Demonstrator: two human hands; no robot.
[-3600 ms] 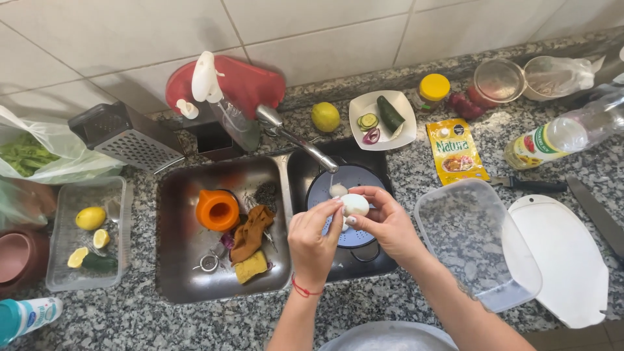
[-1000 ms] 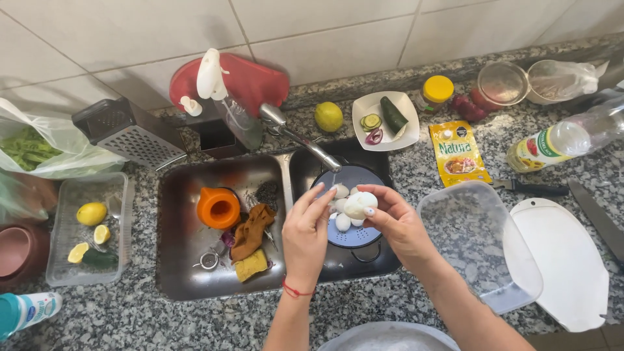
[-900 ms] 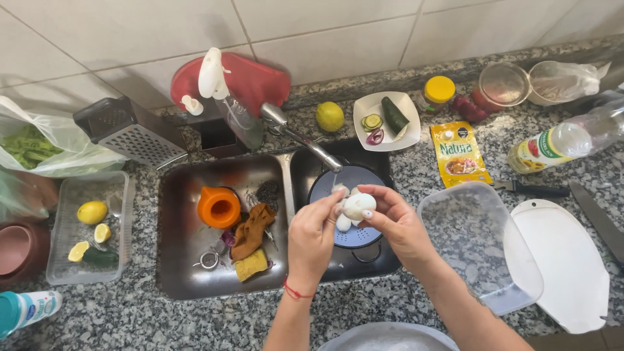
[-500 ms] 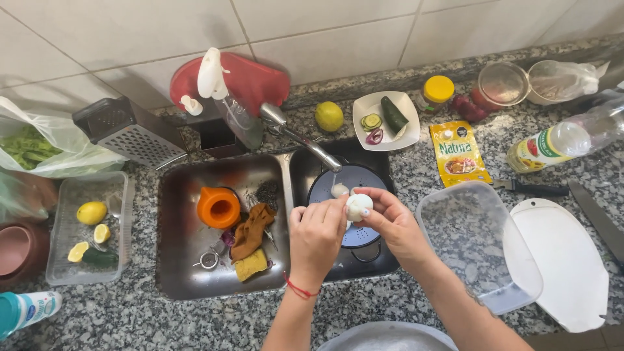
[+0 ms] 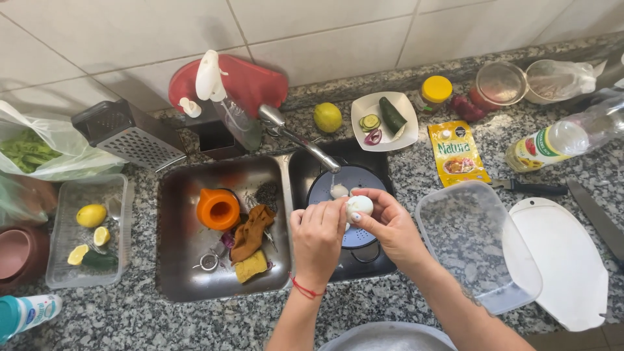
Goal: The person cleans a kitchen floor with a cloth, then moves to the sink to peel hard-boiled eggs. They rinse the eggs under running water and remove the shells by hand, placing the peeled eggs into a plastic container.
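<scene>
While we look straight down, nearest us is a curved metal bowl rim (image 5: 390, 335) at the bottom edge. Above it, our left hand (image 5: 318, 237) and right hand (image 5: 387, 227) meet over the right sink basin: fingertips of both pinched together on a smooth white peeled egg (image 5: 359, 206), held just under the faucet spout (image 5: 302, 140). Below the egg sits a round dark perforated colander (image 5: 354, 195) with another white egg (image 5: 338, 190) in it. Left basin (image 5: 182, 260), stainless steel: orange plastic cup (image 5: 218, 208), brown rag (image 5: 252, 229), yellow sponge (image 5: 251, 266). Right, on speckled granite: empty clear plastic tub (image 5: 474, 244), white cutting board (image 5: 565, 263). Left: clear tray (image 5: 62, 247) holding lemon pieces (image 5: 91, 216). Farther back: metal box grater (image 5: 127, 135), whole lemon (image 5: 327, 117), white dish (image 5: 365, 107) with cucumber (image 5: 391, 116).
</scene>
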